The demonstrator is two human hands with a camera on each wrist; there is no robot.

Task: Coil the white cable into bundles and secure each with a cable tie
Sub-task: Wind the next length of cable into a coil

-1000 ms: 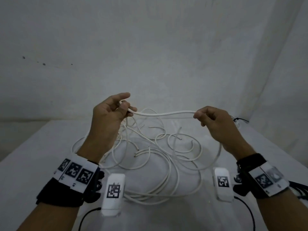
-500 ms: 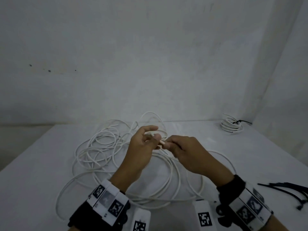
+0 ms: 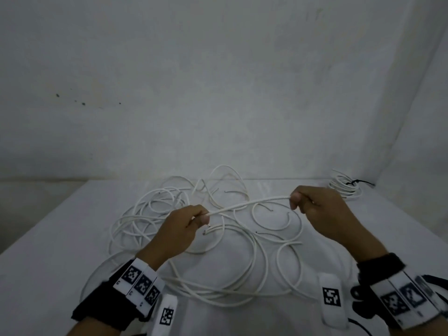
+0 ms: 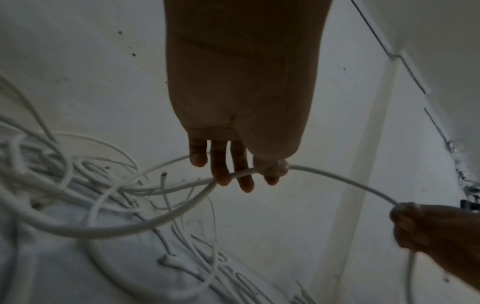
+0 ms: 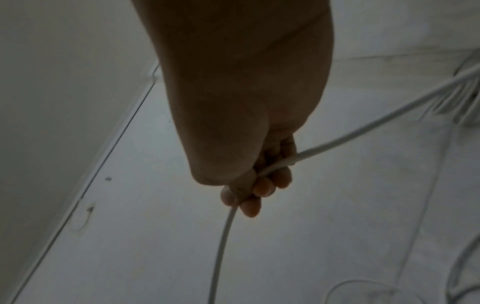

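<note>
A stretch of white cable (image 3: 247,203) runs in the air between my two hands above the table. My left hand (image 3: 191,221) pinches it at the left end; the left wrist view shows the cable (image 4: 337,181) passing between thumb and fingers (image 4: 241,176). My right hand (image 3: 312,207) grips the right end, and the right wrist view shows the fingers (image 5: 262,185) curled round the cable (image 5: 363,131), which hangs down from the fist. Several loose white cable loops (image 3: 155,214) lie tangled on the table under the hands.
A coiled white bundle (image 3: 345,187) fastened with a black tie lies at the table's (image 3: 48,251) far right corner. White walls stand close behind and to the right. Wrist bands with black-and-white markers sit on both forearms.
The hands, close together half a second ago, have drawn apart, the right hand going right and up, so a length of cable now stretches between them.
</note>
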